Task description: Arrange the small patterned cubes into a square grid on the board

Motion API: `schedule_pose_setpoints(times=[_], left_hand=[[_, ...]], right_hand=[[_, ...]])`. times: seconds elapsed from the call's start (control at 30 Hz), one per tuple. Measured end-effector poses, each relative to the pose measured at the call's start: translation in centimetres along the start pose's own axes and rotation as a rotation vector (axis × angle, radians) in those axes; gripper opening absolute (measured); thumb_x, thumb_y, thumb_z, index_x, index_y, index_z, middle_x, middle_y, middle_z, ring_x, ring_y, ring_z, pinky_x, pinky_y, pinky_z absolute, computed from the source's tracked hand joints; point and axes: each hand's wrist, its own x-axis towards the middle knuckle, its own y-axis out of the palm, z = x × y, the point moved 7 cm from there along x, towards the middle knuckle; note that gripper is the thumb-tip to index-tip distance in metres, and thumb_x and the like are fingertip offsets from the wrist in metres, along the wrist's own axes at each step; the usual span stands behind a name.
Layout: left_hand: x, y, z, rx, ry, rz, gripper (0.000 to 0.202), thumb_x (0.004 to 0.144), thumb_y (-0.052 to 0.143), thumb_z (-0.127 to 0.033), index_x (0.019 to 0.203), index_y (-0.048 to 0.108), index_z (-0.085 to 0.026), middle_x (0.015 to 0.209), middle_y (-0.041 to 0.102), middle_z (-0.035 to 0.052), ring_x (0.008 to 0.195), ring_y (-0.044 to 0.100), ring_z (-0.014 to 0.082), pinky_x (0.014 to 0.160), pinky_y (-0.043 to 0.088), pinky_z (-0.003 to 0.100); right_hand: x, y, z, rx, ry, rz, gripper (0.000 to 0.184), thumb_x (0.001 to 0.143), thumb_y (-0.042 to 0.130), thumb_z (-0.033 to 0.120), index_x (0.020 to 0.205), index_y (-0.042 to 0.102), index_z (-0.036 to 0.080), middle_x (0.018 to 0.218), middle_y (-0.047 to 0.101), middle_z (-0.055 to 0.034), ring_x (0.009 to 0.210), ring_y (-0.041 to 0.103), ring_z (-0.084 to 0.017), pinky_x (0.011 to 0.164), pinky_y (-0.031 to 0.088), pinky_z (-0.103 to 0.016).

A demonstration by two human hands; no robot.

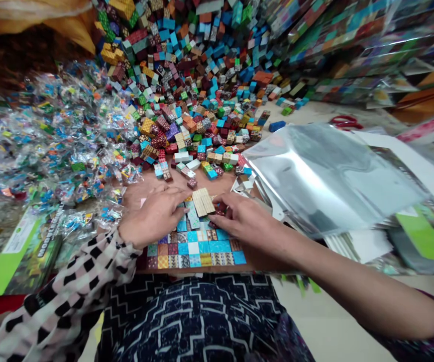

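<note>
Patterned cube blocks (193, 247) lie packed in a flat mosaic at the table's front edge, in blue, white, brown and orange. On top of them, at an angle, sits a tan wood-patterned block piece (203, 202). A pale blue-green block (193, 216) lies beside its left side. My left hand (156, 213) rests over the mosaic's left part, fingers stretched toward the tan piece and thumb apart. At the tan piece's right side, my right hand (239, 216) has its thumb and fingertips closed in on its edge. Some blocks beneath both hands are hidden.
A large heap of loose blocks (202, 115) fills the back. Small filled plastic packets (70, 130) pile up on the left, near a green-edged printed box (21, 251). Clear plastic sleeves (326, 176) lie at right, with red-handled scissors (346, 121) behind them.
</note>
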Motion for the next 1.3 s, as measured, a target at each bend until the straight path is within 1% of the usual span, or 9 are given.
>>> schedule_pose_setpoints(times=[0.1, 0.2, 0.47, 0.67, 0.8, 0.87, 0.97, 1.1, 1.3], left_hand=[[0.1, -0.2, -0.2, -0.005, 0.003, 0.002, 0.034, 0.092, 0.053, -0.023, 0.123, 0.065, -0.02, 0.122, 0.07, 0.0099, 0.114, 0.059, 0.0297, 0.099, 0.041, 0.051], [0.1, -0.2, -0.3, 0.001, 0.003, 0.006, 0.035, 0.091, 0.055, -0.023, 0.125, 0.064, -0.018, 0.121, 0.069, 0.0111, 0.114, 0.06, 0.0299, 0.099, 0.043, 0.051], [-0.2, 0.0, 0.1, 0.013, 0.014, -0.008, 0.043, 0.091, 0.06, -0.026, 0.132, 0.059, -0.015, 0.121, 0.069, 0.0132, 0.115, 0.059, 0.0314, 0.098, 0.045, 0.052], [-0.4, 0.3, 0.3, 0.015, 0.025, -0.011, 0.046, 0.091, 0.061, -0.026, 0.135, 0.057, -0.015, 0.125, 0.067, 0.0132, 0.118, 0.058, 0.032, 0.099, 0.045, 0.053], [-0.5, 0.1, 0.2, 0.013, 0.018, -0.003, 0.045, 0.091, 0.061, -0.027, 0.135, 0.057, -0.016, 0.126, 0.067, 0.0124, 0.119, 0.058, 0.0314, 0.101, 0.044, 0.054], [-0.5, 0.0, 0.0, 0.015, 0.021, -0.006, 0.044, 0.091, 0.06, -0.027, 0.134, 0.058, -0.015, 0.126, 0.067, 0.013, 0.12, 0.058, 0.031, 0.101, 0.044, 0.053], [-0.6, -0.2, -0.1, 0.025, 0.023, -0.014, 0.044, 0.091, 0.061, -0.027, 0.132, 0.059, -0.013, 0.127, 0.067, 0.0138, 0.12, 0.058, 0.0309, 0.101, 0.045, 0.052], [-0.6, -0.2, 0.0, 0.027, 0.014, -0.016, 0.046, 0.09, 0.062, -0.027, 0.133, 0.058, -0.015, 0.126, 0.067, 0.013, 0.119, 0.059, 0.0305, 0.101, 0.045, 0.053], [-0.5, -0.3, 0.0, 0.01, 0.038, -0.033, 0.046, 0.089, 0.064, -0.025, 0.133, 0.058, -0.014, 0.126, 0.067, 0.0138, 0.119, 0.06, 0.0306, 0.101, 0.046, 0.052]], right_hand=[[-0.1, 0.2, -1.1, 0.131, 0.049, 0.02, 0.033, 0.08, 0.064, 0.02, 0.112, 0.064, 0.019, 0.084, 0.067, -0.0041, 0.068, 0.059, -0.018, 0.059, 0.047, -0.032], [-0.2, 0.9, -2.4, 0.311, 0.171, 0.078, 0.045, 0.075, 0.07, 0.022, 0.119, 0.06, 0.018, 0.088, 0.065, -0.0042, 0.068, 0.059, -0.017, 0.057, 0.047, -0.03], [0.0, 1.9, -3.0, 0.698, 0.283, 0.117, 0.043, 0.071, 0.066, 0.019, 0.113, 0.058, 0.02, 0.082, 0.06, -0.0013, 0.071, 0.062, -0.017, 0.063, 0.053, -0.032], [-0.9, 1.8, -2.3, 0.438, 0.139, 0.085, 0.032, 0.077, 0.062, 0.022, 0.109, 0.06, 0.017, 0.092, 0.066, -0.0071, 0.071, 0.061, -0.017, 0.062, 0.053, -0.032], [-1.1, 0.3, -1.2, 0.228, 0.023, 0.035, 0.03, 0.087, 0.057, 0.027, 0.115, 0.061, 0.016, 0.099, 0.069, -0.0096, 0.086, 0.065, -0.021, 0.078, 0.055, -0.038], [-0.8, -0.7, -0.6, 0.117, -0.093, 0.021, 0.035, 0.088, 0.059, 0.029, 0.121, 0.061, 0.017, 0.114, 0.066, -0.0121, 0.105, 0.063, -0.024, 0.092, 0.052, -0.041], [0.1, -1.3, 0.2, -0.048, -0.301, 0.055, 0.054, 0.085, 0.066, 0.028, 0.137, 0.053, 0.018, 0.144, 0.049, -0.0155, 0.132, 0.047, -0.028, 0.109, 0.042, -0.047], [1.5, -0.6, -0.1, -0.217, -0.409, 0.15, 0.069, 0.085, 0.07, 0.038, 0.147, 0.044, 0.019, 0.159, 0.03, -0.0164, 0.143, 0.032, -0.035, 0.114, 0.032, -0.058], [2.6, 0.2, -0.1, -0.161, -0.428, 0.241, 0.072, 0.086, 0.07, 0.039, 0.15, 0.04, 0.022, 0.152, 0.043, -0.0146, 0.135, 0.044, -0.031, 0.11, 0.039, -0.053]])
